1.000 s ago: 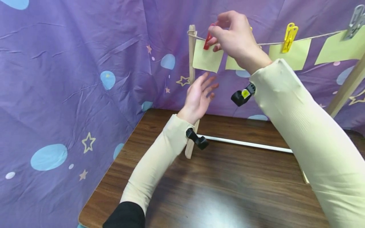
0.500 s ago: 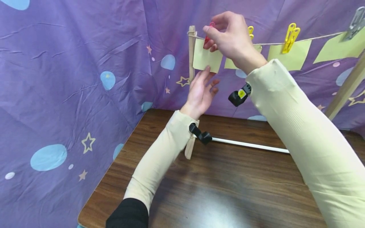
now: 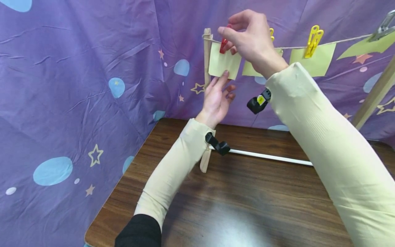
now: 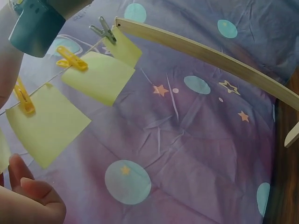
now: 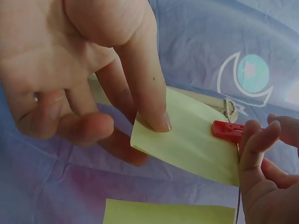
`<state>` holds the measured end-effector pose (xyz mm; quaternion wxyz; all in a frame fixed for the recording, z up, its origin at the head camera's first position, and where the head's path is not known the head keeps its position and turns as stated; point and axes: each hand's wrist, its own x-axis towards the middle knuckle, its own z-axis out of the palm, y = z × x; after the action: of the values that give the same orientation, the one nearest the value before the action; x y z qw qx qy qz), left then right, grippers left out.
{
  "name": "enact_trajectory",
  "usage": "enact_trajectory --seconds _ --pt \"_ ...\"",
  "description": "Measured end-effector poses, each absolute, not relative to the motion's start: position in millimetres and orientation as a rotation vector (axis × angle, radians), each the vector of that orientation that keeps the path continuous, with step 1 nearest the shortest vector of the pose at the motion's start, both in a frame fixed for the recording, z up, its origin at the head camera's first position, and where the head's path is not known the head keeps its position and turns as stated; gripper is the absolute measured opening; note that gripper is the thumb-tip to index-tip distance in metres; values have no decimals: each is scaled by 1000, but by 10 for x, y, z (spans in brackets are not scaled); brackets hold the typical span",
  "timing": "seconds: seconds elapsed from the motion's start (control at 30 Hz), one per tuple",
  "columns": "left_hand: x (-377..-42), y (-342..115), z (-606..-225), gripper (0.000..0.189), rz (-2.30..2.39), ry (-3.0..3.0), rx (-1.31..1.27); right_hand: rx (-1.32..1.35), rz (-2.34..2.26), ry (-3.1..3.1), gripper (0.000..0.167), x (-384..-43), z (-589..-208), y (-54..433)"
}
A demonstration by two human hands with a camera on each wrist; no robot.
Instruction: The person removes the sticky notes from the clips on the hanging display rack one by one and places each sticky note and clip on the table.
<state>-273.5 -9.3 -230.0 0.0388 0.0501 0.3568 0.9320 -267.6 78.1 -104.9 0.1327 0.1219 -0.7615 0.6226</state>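
A red clothespin (image 3: 223, 46) clips a pale yellow square of paper (image 3: 220, 63) to a string by the left wooden post (image 3: 207, 55). My right hand (image 3: 254, 41) pinches the clothespin's upper end between thumb and fingers. From below, my left hand (image 3: 216, 101) holds the lower edge of the same paper, its thumb (image 5: 156, 107) on the front face and other fingers behind. The right wrist view has the clothespin (image 5: 226, 130) over the paper's top edge, beside the string. In the left wrist view part of my left hand (image 4: 37, 200) shows at the lower left.
Along the string hang more papers, two by yellow clothespins (image 3: 313, 41) and one by a grey clothespin (image 3: 384, 27). A wooden post (image 3: 374, 91) stands at the right. A white rod (image 3: 268, 156) runs low over the brown table (image 3: 247, 192). Purple cloth (image 3: 77, 85) backs everything.
My left hand has risen and taken the paper's lower edge. My right hand has shifted slightly left, keeping the red clothespin. The paper under the grey clothespin has swung and tilted.
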Motion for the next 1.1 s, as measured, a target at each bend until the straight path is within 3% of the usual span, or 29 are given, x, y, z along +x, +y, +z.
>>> enact_trajectory --seconds 0.53,0.83,1.1 --pt "-2730 -132 -2263 15 2857 1152 178 313 1626 -2269 51 -2679 -961 782" --pt "-2724 -137 -2272 12 2887 1143 179 350 1666 -2204 33 -2699 -985 794" --pt "-2711 -132 -2293 22 2870 1202 180 399 1673 -2080 18 -2692 -992 805"
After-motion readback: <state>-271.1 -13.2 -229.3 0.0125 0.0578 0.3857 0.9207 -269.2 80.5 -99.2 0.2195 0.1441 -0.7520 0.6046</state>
